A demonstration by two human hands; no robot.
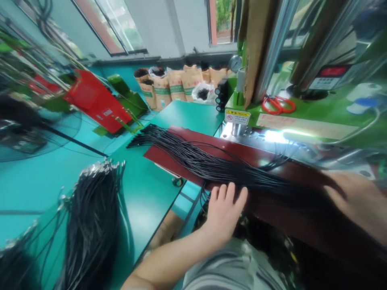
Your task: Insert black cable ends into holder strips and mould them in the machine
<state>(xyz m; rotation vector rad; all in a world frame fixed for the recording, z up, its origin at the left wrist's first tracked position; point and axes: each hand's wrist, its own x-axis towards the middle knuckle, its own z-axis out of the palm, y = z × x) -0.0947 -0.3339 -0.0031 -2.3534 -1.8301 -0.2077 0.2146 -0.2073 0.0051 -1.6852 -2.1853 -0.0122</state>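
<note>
A long bundle of thin black cables (208, 163) lies across a dark red board (193, 139), its left end fanned out over the green table. At the board's near edge is my left hand (224, 209), palm down with its fingers spread, the fingertips beside the bundle's lower side. My right hand (356, 197) is at the right, blurred, near the dark right part of the bundle; its thumb is apart from the other fingers. Whether it touches the cables is unclear.
Another black cable bundle with silvery ends (90, 217) lies on the green table (142, 201) at left. A green machine (317, 117) with red-handled scissors (278, 105) stands at right. Behind are paper sacks (177, 84), and a red machine box (96, 102) and a fan (39, 133) at left.
</note>
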